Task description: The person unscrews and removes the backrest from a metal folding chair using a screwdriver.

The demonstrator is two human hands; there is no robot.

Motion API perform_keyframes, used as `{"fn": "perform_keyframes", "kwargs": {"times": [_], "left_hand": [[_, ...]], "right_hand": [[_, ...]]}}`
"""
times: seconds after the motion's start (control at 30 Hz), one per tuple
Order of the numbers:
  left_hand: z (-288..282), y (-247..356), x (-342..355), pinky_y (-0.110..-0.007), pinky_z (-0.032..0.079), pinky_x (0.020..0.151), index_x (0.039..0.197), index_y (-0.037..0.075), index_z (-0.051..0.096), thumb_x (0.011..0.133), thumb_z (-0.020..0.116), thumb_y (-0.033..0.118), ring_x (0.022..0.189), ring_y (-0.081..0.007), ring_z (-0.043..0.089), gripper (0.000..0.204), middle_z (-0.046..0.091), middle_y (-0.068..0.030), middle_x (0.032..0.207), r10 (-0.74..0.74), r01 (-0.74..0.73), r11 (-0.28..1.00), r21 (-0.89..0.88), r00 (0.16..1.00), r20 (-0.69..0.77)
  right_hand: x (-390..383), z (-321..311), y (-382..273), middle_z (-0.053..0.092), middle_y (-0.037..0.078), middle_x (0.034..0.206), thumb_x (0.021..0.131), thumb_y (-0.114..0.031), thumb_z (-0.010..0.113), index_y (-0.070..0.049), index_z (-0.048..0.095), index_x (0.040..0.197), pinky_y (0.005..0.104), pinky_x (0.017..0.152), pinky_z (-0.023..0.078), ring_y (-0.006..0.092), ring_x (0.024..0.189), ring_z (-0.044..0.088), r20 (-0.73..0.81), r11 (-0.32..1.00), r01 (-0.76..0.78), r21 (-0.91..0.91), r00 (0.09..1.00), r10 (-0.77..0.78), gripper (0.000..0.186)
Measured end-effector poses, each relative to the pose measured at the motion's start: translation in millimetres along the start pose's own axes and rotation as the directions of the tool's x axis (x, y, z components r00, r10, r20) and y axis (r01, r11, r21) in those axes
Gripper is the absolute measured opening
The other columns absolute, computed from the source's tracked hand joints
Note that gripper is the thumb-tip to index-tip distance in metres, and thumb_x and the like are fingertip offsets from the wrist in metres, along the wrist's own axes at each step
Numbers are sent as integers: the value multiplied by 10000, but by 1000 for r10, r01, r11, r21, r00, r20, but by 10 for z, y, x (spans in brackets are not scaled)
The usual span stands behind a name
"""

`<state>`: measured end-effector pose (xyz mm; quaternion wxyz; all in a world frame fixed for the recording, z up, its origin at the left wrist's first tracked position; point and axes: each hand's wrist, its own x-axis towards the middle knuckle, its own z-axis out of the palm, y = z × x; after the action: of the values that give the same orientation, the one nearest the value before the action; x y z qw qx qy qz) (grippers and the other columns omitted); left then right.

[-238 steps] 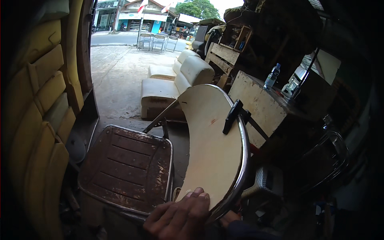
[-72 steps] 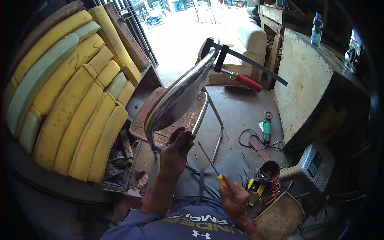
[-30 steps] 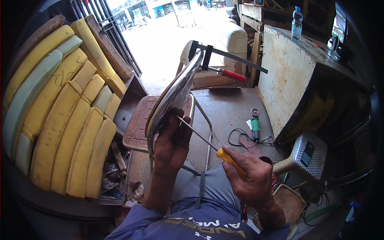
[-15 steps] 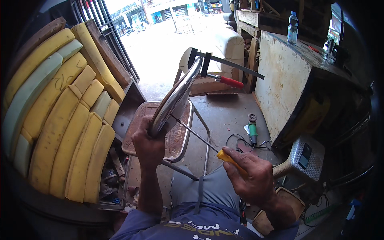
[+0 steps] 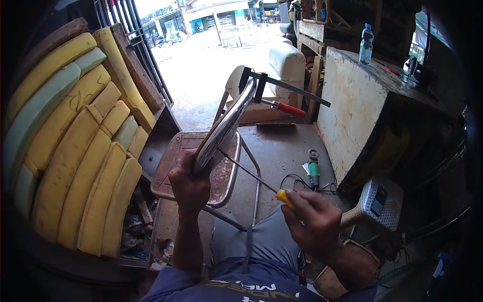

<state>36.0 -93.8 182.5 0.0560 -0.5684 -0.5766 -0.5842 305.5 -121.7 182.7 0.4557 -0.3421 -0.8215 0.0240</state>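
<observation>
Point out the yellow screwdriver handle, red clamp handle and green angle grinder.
Yellow screwdriver handle point(image 5: 285, 198), head view: exposed front end.
Red clamp handle point(image 5: 291, 110), head view: middle of the grip.
Green angle grinder point(image 5: 314, 170), head view: green body.

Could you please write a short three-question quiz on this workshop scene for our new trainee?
1. Which hand holds the yellow-handled screwdriver with a long metal shaft?
2. True or false: the clear plastic bottle with a blue cap stands upright on the scuffed, off-white cabinet.
3. What colour is the handle of the black metal bar clamp on the upper end of the curved, chrome-rimmed backrest? (a) green; (b) red; (c) blue.

Key: 1. the right hand; 2. true; 3. b.
</observation>
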Motion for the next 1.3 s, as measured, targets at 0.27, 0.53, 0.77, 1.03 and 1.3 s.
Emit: {"fn": "perform_keyframes", "kwargs": {"times": [0.27,0.53,0.77,1.03,1.3], "left_hand": [[-60,15,-40,-425,485,752,969,75,668,786,715,61,820,-319,640,190,663,-133,807,-54,50,997,54,996,69],[-64,37,7,-441,503,777,1074,109,667,795,684,51,884,-360,660,285,690,-132,894,22,-22,1000,-2,996,84],[-75,-33,13,-428,508,752,1043,105,673,781,689,50,867,-361,664,268,684,-135,876,-31,35,998,-46,995,97],[-60,-14,16,-427,507,756,1055,103,673,780,705,59,860,-354,668,281,684,-128,885,11,-3,996,-89,996,91],[-101,-40,27,-416,508,795,1066,112,670,761,734,76,869,-351,668,313,687,-120,903,-9,25,992,-126,992,124]], "right_hand": [[183,-143,51,625,64,826,869,-163,750,34,604,1175,196,440,410,49,555,527,752,-95,-812,576,481,450,392],[-15,98,34,673,105,846,856,-136,744,16,666,1077,279,518,519,114,693,653,-6,986,-121,118,993,122,279],[132,-91,-35,657,123,984,841,-135,757,28,627,1112,255,502,480,129,674,643,612,370,-799,473,601,515,342],[81,-24,-166,667,50,867,898,-152,700,14,671,1132,237,554,493,82,632,613,455,541,-754,374,657,602,289],[15,24,-112,653,107,993,845,-126,754,-5,626,1087,335,723,534,178,894,651,174,980,-182,81,971,166,300]]}}
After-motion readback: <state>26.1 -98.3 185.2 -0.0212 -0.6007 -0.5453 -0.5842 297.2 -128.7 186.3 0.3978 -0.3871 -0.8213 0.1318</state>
